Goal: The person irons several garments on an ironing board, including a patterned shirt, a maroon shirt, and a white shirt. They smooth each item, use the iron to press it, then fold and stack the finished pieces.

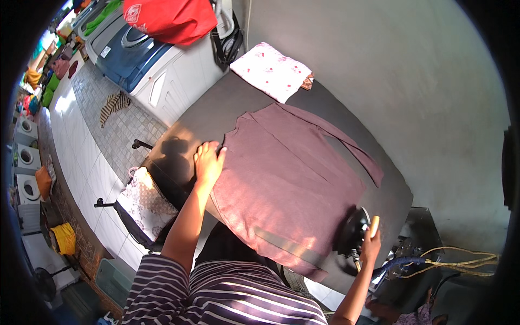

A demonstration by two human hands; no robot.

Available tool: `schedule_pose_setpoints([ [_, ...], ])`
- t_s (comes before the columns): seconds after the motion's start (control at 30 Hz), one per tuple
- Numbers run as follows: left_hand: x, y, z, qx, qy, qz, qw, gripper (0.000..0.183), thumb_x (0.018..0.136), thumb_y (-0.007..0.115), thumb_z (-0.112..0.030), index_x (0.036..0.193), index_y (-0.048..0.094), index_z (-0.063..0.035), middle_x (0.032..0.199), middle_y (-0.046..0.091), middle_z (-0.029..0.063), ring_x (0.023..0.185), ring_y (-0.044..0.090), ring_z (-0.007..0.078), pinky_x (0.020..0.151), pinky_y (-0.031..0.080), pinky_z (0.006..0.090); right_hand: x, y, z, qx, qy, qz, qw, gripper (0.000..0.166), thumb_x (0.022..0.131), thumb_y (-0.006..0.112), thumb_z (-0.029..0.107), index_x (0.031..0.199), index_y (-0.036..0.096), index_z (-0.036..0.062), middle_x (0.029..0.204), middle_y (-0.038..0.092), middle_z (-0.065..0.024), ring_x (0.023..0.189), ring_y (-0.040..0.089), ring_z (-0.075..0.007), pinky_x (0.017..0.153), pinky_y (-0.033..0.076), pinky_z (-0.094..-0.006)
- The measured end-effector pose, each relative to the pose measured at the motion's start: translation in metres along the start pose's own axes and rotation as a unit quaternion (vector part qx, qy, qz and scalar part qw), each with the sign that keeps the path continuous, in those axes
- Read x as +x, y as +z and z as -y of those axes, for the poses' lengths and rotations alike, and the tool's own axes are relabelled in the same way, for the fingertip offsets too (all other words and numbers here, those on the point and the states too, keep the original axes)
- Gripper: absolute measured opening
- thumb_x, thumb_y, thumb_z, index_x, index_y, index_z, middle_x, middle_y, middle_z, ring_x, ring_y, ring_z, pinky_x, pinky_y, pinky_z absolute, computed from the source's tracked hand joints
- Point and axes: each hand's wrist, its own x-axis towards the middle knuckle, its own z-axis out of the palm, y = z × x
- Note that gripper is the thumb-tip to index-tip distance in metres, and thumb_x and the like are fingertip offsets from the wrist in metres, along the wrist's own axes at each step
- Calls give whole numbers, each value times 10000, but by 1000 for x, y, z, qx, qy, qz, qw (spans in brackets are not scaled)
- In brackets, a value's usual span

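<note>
A mauve long-sleeved garment [284, 162] lies spread over a dark padded ironing table [203, 105], one sleeve stretched out toward the wall side. My left hand [209, 160] rests flat with fingers spread at the garment's left edge, partly on the table. On the right, my right hand [370, 243] grips the pale handle of a black iron [354, 231], which is at the lower right part of the garment. Whether its soleplate touches the cloth cannot be told. Near the table's far end lies a folded white cloth with a red floral print [272, 71].
A washing machine [162, 77] with a red bag [174, 20] on top stands at the upper left. A chair with a patterned cloth [146, 203] is left of the table. Yellow hoses [459, 264] and a blue-wrapped cable [400, 262] run at the right.
</note>
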Motion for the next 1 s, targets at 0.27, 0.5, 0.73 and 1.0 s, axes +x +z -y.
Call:
schedule_pose_setpoints([
  [0.27,32,8,21,-74,40,54,995,131,847,662,-200,874,610,-83,886,643,74,904,593,296,792,439,429,-88,119,206,-147,-311,206,916,524,869,599,559,1024,518,65,798,656,-226,733,655,-425,621,507,-494],
  [0.5,50,3,44,-197,3,138,971,184,830,694,-178,941,618,-54,830,615,74,746,579,220,690,481,365,-139,199,324,-76,-468,253,843,470,898,563,511,1029,494,65,872,652,-228,743,654,-432,632,527,-498],
  [0.73,22,-8,60,-296,60,-43,952,190,923,610,-151,1073,569,-41,886,634,105,687,589,205,651,486,361,-150,206,328,-103,-507,249,818,477,900,551,510,1038,504,56,821,649,-214,663,663,-386,543,536,-460],
  [1.0,-138,-56,87,-180,-126,732,644,513,905,621,-455,1099,639,20,982,701,141,882,678,207,804,530,337,-133,94,154,-187,-347,244,886,471,881,598,502,1010,499,61,873,642,-199,652,651,-396,541,532,-466],
])
